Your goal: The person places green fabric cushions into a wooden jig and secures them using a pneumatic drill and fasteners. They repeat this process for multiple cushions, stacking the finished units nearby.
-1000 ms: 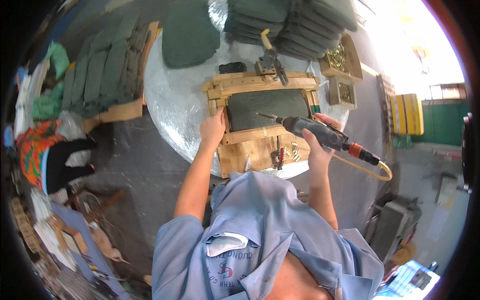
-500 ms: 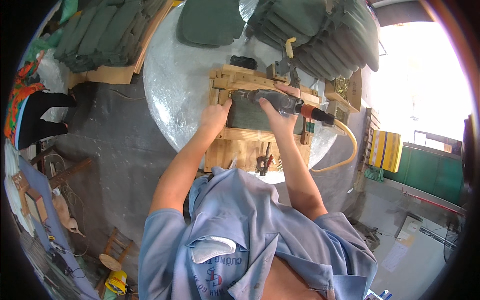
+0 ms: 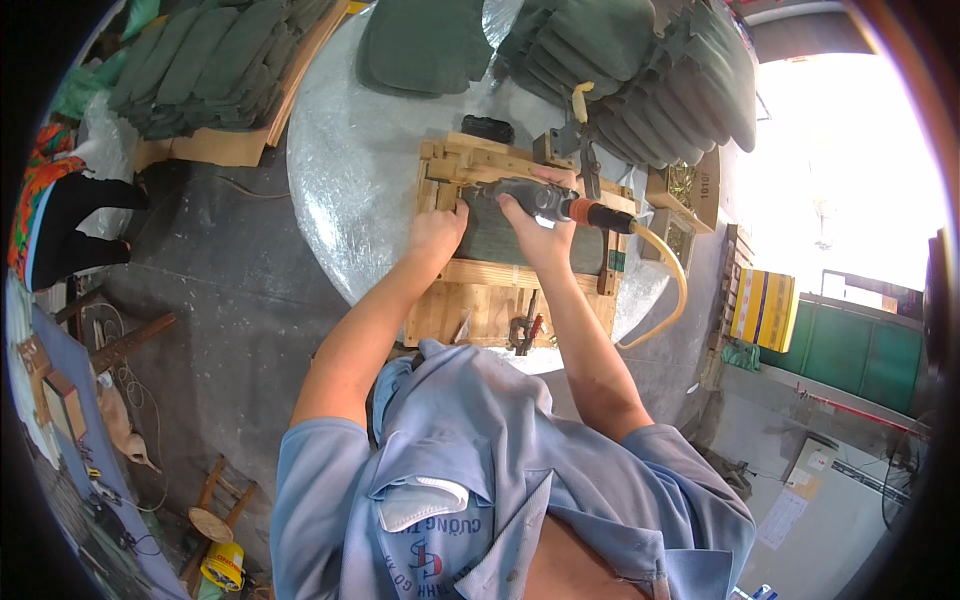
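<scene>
The power drill (image 3: 545, 202) is in the centre of the frame, a little above the middle, and I see it lying almost level, with its nose to the left. The right hand (image 3: 543, 238) is wrapped around its body. The left hand (image 3: 436, 234) has its fingers bent in at the left end of the jig, just beside the drill's tip; whether it grips something small there, I cannot tell. Below the drill I have the dark green panel (image 3: 505, 243), which lies inside the wooden jig (image 3: 500, 273). At the upper right of this jig stands a toggle clamp (image 3: 556, 146) with a yellow handle, and a smaller clamp (image 3: 523, 328) is on its lower board. From the drill's rear end, a pale yellow hose (image 3: 676, 275) curves down to the right. All this rests on the plastic-wrapped table (image 3: 335, 190). Toward the top centre lies one more green piece (image 3: 420, 48), and at the upper right I find stacked green pieces (image 3: 685, 95), near a cardboard box (image 3: 708, 190).
</scene>
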Tool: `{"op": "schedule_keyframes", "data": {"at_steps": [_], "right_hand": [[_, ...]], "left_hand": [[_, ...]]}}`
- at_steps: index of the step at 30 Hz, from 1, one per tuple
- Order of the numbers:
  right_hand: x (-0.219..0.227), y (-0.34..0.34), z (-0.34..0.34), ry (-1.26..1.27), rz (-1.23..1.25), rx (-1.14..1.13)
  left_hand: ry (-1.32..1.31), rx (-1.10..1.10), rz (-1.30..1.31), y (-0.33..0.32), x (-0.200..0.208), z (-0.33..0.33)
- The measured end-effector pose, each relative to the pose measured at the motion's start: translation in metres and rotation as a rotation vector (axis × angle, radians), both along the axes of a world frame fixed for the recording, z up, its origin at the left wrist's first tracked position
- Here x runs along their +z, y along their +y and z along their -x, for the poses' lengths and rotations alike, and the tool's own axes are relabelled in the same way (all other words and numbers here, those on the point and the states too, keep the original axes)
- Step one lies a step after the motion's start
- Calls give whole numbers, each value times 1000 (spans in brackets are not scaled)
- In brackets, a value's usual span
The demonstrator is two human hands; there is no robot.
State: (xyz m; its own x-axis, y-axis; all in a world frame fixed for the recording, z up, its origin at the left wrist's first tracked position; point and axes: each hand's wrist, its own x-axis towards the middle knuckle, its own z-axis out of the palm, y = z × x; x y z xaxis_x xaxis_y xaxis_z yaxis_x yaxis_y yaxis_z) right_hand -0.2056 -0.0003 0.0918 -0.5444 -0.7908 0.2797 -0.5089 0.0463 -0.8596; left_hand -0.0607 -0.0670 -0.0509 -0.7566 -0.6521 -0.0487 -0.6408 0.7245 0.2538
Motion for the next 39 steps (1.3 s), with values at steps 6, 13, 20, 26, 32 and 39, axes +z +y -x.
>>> {"op": "schedule_keyframes", "data": {"at_steps": [6, 13, 20, 26, 32, 39], "right_hand": [[12, -3, -5, -6, -53, -4], [-4, -8, -3, 51, -45, -33], [15, -25, -26, 1, -75, -23], [24, -39, -10, 11, -254, 1], [13, -29, 6, -52, -77, -120], [40, 77, -1, -321, 144, -260]], "left_hand": [[27, 26, 8, 0, -4, 0], [-33, 12, -59, -2, 2, 1], [19, 63, -154, -6, -10, 0], [667, 281, -61, 18, 7, -19], [1168, 1021, -1309, 52, 39, -37], [1434, 875, -1701, 53, 59, -45]]}}
